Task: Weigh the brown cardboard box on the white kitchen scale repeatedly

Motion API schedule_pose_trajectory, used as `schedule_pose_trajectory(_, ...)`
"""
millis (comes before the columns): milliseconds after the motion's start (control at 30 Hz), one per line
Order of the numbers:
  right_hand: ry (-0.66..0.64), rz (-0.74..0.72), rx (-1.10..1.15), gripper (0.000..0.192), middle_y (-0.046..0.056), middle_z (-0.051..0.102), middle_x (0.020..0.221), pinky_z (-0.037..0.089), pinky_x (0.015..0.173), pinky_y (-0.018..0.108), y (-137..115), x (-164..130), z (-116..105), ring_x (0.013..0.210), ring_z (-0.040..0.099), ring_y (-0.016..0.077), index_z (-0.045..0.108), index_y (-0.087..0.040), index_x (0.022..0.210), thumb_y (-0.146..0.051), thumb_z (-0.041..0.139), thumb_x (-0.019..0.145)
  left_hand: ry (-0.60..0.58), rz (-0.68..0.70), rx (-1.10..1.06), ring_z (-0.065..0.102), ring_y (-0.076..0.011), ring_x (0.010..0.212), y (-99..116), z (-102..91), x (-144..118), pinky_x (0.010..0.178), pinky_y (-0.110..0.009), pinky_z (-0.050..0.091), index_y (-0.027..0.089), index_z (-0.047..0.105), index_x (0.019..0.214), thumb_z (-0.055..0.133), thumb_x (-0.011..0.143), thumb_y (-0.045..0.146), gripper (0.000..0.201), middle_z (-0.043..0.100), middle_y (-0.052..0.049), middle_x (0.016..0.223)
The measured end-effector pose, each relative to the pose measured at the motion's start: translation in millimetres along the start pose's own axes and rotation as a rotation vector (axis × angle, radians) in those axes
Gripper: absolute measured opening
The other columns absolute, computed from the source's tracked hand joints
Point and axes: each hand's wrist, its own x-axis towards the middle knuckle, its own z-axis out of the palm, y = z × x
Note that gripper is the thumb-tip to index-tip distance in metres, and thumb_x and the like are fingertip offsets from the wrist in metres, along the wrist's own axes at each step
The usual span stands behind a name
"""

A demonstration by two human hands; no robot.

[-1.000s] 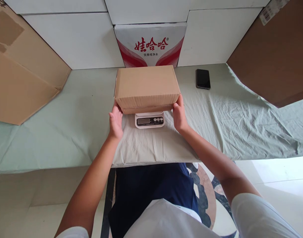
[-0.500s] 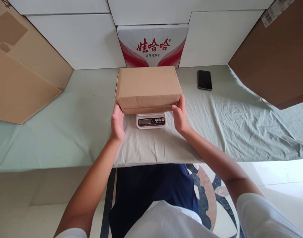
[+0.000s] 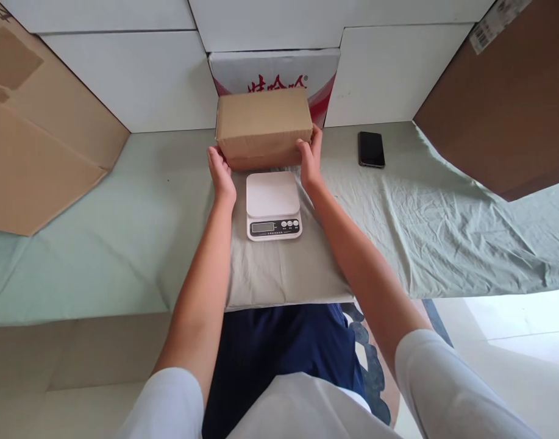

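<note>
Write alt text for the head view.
Both hands, left hand and right hand, hold a closed cardboard box by its ends beyond a bare white kitchen scale. A black phone lies right on the green cloth.

- Plain brown cardboard box (image 3: 263, 125): closed, level, long side facing us; held beyond the white scale (image 3: 273, 204), clear of its platform

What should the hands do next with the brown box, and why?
Probably set the cardboard box down on the green sheet behind the white scale. The left hand and right hand grip its two ends, it is past the scale's bare platform, and it sits close to the red-and-white carton.
</note>
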Motion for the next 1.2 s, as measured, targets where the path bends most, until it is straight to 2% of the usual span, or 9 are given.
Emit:
schedule_pose_trajectory(133,0.050,0.121,0.032,0.054,0.007,0.060,0.138,0.038,0.131,0.056,24,2,-3,0.143,0.053,0.0277,0.048,-0.028,0.125,-0.063,0.062,0.087,-0.003,-0.070,-0.009,0.049,-0.0235,0.155,-23,-1.9,3,0.129,-0.041,0.039,0.029,0.062,0.136,0.023,0.088,0.093,0.089,0.057,-0.009,0.161)
schedule_pose_trajectory(267,0.060,0.196,0.052,0.054,0.007,0.060,0.134,0.039,0.129,0.056,25,2,-8,0.139,0.054,0.0272,0.046,-0.028,0.120,-0.065,0.058,0.083,-0.039,-0.048,-0.002,0.049,-0.0244,0.155,-27,-5.5,3,0.127,-0.042,0.040,0.028,0.061,0.138,0.024,0.084,0.097,0.095,0.056,-0.011,0.162)
schedule_pose_trajectory(500,0.044,0.238,0.019,0.062,0.009,0.052,0.148,0.034,0.132,0.052,23,-2,-1,0.146,0.048,0.0256,0.040,-0.030,0.125,-0.067,0.057,0.079,-0.039,-0.029,-0.017,0.042,-0.0293,0.160,-33,-7.5,9,0.131,-0.050,0.033,0.030,0.056,0.145,0.028,0.077,0.101,0.103,0.046,-0.013,0.170)
schedule_pose_trajectory(600,0.106,0.260,0.046,0.069,0.008,0.042,0.159,0.027,0.134,0.053,27,5,-8,0.156,0.037,0.0232,0.035,-0.031,0.138,-0.064,0.053,0.080,0.009,-0.030,0.033,0.023,-0.0270,0.168,-32,-27.4,18,0.137,-0.050,0.021,0.029,0.044,0.157,0.024,0.078,0.101,0.109,0.030,-0.011,0.178)
schedule_pose_trajectory(700,0.232,0.279,0.037,0.079,0.009,0.036,0.163,0.027,0.134,0.055,30,18,-33,0.162,0.030,0.0219,0.031,-0.031,0.148,-0.068,0.045,0.080,0.040,-0.011,0.050,0.004,-0.0247,0.169,-30,-61.5,33,0.140,-0.050,0.006,0.034,0.034,0.164,0.012,0.079,0.100,0.110,0.015,-0.003,0.182)
schedule_pose_trajectory(800,0.255,0.272,0.004,0.077,0.006,0.041,0.158,0.035,0.128,0.058,28,28,-67,0.163,0.033,0.0226,0.038,-0.035,0.148,-0.076,0.033,0.083,0.033,-0.003,0.025,-0.008,-0.0236,0.167,-30,-93.2,46,0.140,-0.052,-0.004,0.047,0.036,0.162,0.002,0.076,0.100,0.106,0.012,0.009,0.181)
schedule_pose_trajectory(900,0.223,0.275,0.003,0.071,0.004,0.051,0.153,0.030,0.132,0.058,21,29,-93,0.159,0.040,0.0216,0.050,-0.036,0.139,-0.080,0.030,0.087,-0.043,0.039,0.026,-0.015,-0.0227,0.164,-33,-108.2,52,0.140,-0.053,-0.008,0.054,0.038,0.159,0.004,0.075,0.101,0.102,0.013,0.016,0.179)
schedule_pose_trajectory(1033,0.063,0.258,0.034,0.067,0.002,0.062,0.144,0.025,0.134,0.058,14,25,-100,0.156,0.044,0.0204,0.060,-0.034,0.129,-0.082,0.037,0.088,-0.126,0.068,0.029,-0.019,-0.0220,0.163,-35,-104.4,53,0.139,-0.054,-0.010,0.055,0.043,0.156,0.012,0.075,0.103,0.100,0.018,0.016,0.178)
schedule_pose_trajectory(1200,0.212,0.441,0.044,0.072,0.006,0.061,0.145,0.034,0.128,0.061,27,24,-73,0.151,0.052,0.0280,0.057,-0.033,0.127,-0.085,0.039,0.081,-0.015,-0.027,-0.001,-0.010,-0.0260,0.166,-34,-83.9,46,0.137,-0.058,0.001,0.045,0.049,0.155,0.006,0.081,0.099,0.101,0.019,0.009,0.180)
